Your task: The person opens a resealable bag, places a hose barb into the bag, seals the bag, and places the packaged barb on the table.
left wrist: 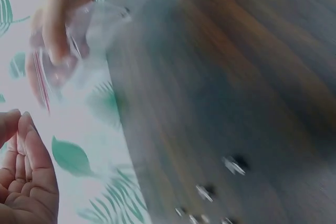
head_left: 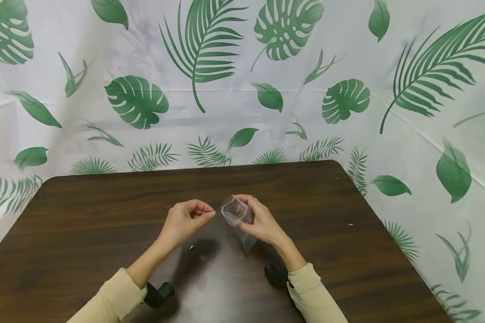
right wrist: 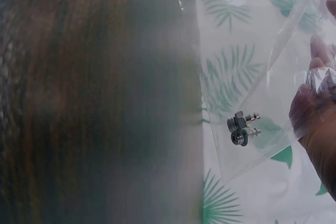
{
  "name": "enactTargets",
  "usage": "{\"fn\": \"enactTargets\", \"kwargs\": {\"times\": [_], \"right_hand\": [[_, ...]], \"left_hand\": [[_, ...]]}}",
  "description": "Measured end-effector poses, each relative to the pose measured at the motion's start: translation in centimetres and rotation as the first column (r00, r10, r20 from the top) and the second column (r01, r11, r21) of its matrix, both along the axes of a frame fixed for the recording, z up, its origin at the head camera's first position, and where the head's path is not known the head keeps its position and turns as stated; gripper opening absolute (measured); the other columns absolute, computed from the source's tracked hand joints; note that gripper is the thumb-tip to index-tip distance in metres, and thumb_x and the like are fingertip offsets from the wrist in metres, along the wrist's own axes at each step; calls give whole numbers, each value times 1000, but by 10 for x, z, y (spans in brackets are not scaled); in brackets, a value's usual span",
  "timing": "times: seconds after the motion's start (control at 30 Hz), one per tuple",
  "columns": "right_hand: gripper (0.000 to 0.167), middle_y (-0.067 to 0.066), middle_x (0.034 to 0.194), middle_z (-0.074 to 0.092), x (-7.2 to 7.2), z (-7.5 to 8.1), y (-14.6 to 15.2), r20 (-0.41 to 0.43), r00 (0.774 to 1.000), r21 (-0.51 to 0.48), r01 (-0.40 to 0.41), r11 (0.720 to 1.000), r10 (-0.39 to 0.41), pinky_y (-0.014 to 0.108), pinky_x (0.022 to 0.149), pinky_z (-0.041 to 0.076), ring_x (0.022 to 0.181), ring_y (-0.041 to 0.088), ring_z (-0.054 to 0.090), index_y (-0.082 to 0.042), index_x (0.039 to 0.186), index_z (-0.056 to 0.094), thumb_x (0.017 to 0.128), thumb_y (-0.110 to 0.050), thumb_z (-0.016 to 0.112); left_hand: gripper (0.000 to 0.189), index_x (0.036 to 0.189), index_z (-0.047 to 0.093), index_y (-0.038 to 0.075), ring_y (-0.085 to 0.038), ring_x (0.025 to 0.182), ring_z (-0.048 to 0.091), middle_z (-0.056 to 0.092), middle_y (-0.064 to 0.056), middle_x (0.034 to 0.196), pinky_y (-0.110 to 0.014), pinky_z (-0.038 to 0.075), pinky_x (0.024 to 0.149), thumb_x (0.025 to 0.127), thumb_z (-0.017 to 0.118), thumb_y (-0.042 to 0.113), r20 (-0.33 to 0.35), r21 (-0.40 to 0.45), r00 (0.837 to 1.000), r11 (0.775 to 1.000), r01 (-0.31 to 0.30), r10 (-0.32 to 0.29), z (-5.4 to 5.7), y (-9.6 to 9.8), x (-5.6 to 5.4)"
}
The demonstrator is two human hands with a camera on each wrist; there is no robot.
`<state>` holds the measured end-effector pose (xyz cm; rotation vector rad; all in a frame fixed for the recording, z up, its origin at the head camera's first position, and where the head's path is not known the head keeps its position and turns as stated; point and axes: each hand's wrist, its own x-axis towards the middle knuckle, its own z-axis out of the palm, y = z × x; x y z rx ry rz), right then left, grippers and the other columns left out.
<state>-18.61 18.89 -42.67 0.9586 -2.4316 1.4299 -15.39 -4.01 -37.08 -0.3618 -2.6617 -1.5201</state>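
My right hand (head_left: pixel 262 222) holds a clear plastic zip bag (head_left: pixel 247 240) by its mouth, fingers and thumb spread around the opening. The bag hangs above the table, its mouth turned toward my left hand; a red line (left wrist: pixel 41 82) runs along that edge. Small metal fittings with dark threaded ends (right wrist: pixel 240 129) lie low inside the bag. Just left of the mouth, my left hand (head_left: pixel 186 220) pinches a tiny pale piece (head_left: pixel 213 212) between thumb and fingertips; its kind is mostly hidden. Below that hand, a small metal fitting (head_left: pixel 191 247) lies on the table.
The dark wood-grain table (head_left: pixel 105 215) fills the lower view. Several small metal pieces (left wrist: pixel 234 165) lie on it in the left wrist view. A tiny yellowish scrap (head_left: pixel 350 224) sits toward the right. Behind hangs a white leaf-print cloth (head_left: pixel 226 98).
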Motion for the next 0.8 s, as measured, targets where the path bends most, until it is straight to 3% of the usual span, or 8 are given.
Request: {"fn": "enactTargets", "kwargs": {"times": [0.23, 0.4, 0.6, 0.8], "right_hand": [[60, 12, 116, 56, 1, -1, -2, 43, 999, 7, -15, 1000, 15, 29, 80, 48, 97, 20, 53, -5, 130, 46, 75, 2, 67], [59, 13, 124, 54, 2, -2, -2, 51, 998, 2, -22, 1000, 22, 30, 81, 48, 100, 21, 53, -4, 130, 46, 75, 3, 67], [61, 10, 107, 57, 3, -3, -3, 47, 999, 5, -14, 1000, 14, 28, 76, 46, 91, 17, 51, -8, 131, 47, 75, 4, 68], [62, 9, 101, 57, 1, 1, -1, 32, 999, 4, 4, 1000, -5, 27, 73, 46, 87, 17, 52, -9, 131, 47, 74, 3, 70]], "left_hand": [[8, 85, 71, 6, -8, 62, 60, 69, -4, 75, -21, 49, 54, 81, 74, 12, -15, 42, 998, 997, 59, -58, 5, 35, -10], [11, 87, 72, 6, -11, 66, 64, 71, -4, 79, -21, 51, 56, 79, 76, 13, -35, 53, 997, 996, 73, -71, 5, 41, -12], [11, 90, 72, 7, -10, 64, 63, 71, -5, 81, -21, 50, 55, 80, 75, 13, -50, 59, 999, 998, 13, -10, 7, 25, -4], [14, 93, 71, 6, -15, 65, 63, 71, -6, 82, -22, 49, 55, 81, 74, 14, 20, 81, 998, 995, -54, 52, -1, -10, 5]]}}
